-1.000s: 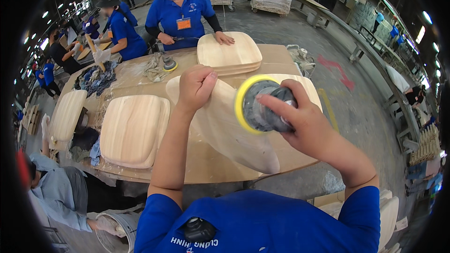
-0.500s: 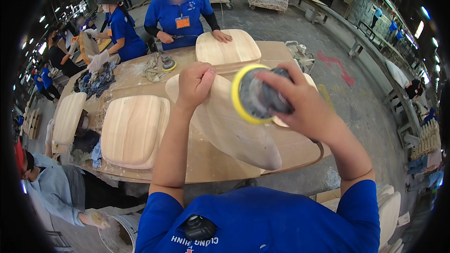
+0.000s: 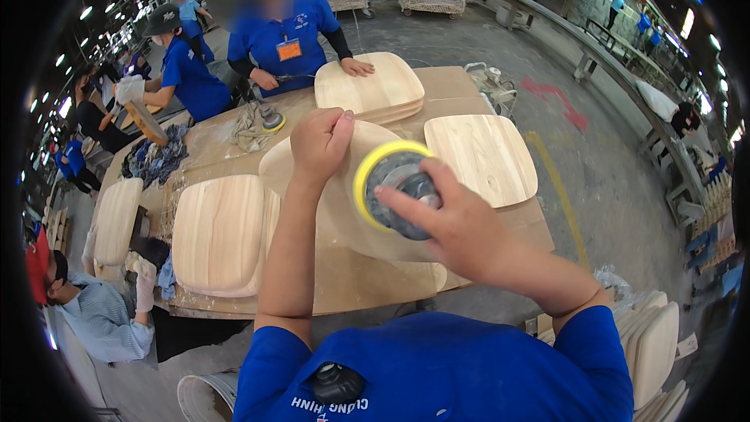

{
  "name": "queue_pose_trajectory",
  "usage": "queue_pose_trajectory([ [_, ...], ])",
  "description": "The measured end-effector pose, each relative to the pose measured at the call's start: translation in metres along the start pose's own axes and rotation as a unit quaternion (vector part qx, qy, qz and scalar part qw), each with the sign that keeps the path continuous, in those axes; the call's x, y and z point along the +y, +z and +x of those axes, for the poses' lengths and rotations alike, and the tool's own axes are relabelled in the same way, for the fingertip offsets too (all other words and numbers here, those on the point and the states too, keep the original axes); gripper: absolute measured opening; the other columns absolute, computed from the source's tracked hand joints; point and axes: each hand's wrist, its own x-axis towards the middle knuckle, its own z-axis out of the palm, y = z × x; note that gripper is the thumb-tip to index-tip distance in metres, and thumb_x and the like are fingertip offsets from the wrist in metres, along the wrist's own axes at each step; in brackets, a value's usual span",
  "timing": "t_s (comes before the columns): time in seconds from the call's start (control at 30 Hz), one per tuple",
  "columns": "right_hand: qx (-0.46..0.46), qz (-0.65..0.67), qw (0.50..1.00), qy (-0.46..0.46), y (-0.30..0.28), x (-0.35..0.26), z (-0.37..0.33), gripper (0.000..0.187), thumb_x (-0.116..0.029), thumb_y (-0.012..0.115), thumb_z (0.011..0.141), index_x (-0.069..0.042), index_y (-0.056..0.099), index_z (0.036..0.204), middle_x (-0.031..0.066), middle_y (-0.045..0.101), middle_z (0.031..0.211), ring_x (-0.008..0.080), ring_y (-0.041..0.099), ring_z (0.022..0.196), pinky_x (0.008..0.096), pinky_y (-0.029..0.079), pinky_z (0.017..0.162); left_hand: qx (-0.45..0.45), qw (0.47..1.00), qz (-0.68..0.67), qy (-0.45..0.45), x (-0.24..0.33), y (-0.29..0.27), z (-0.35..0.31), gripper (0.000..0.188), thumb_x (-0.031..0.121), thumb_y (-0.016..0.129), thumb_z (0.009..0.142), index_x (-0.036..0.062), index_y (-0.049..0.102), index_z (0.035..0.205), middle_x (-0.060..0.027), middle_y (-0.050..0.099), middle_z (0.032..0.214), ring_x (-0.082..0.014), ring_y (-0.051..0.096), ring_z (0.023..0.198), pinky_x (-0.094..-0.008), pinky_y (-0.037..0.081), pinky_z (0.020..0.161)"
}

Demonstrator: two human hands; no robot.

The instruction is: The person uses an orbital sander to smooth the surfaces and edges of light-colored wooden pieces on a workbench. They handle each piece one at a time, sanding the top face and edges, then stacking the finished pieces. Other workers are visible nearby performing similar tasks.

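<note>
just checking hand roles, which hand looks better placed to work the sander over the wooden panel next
Right, most likely: the right hand grasps the sander in front of the wooden panel, while the left hand is closed at the panel's edge, seemingly holding it.

Left of your left hand (image 3: 322, 145) lay crumpled blue-grey cloth rags (image 3: 158, 158); beyond and right of your right hand (image 3: 461, 225), a red painted arrow (image 3: 558, 97) marked the grey concrete floor (image 3: 484, 39).
</note>
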Motion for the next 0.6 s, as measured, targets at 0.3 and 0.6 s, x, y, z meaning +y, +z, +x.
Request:
queue_pose_trajectory([
  [0.3, 0.024, 0.07, 0.995, 0.064, -0.013, 0.008, -0.002, 0.07, -0.001, 0.067, 0.071, -0.025, 0.049, 0.135, 0.0204, 0.042, 0.126, 0.0373, 0.059, 0.099, 0.0402, 0.052, 0.083, -0.001, 1.0, 0.015, -0.002, 0.009, 0.005, -0.002, 0.036, 0.025, 0.054, 0.088, 0.0013, 0.047, 0.061, -0.0155, 0.046, 0.059, -0.0318, 0.048, 0.058, -0.0417, 0.034, 0.054],
  [0.6, -0.003, 0.137, 0.986, 0.099, -0.031, 0.016, 0.008, 0.077, 0.0, 0.07, 0.07, -0.025, 0.043, 0.138, 0.0213, 0.039, 0.129, 0.0412, 0.055, 0.108, 0.0417, 0.049, 0.091, 0.015, 0.999, 0.031, 0.009, 0.014, 0.003, -0.006, 0.037, 0.027, 0.053, 0.089, 0.0022, 0.049, 0.062, -0.0162, 0.047, 0.059, -0.0332, 0.048, 0.058, -0.0428, 0.035, 0.054],
])
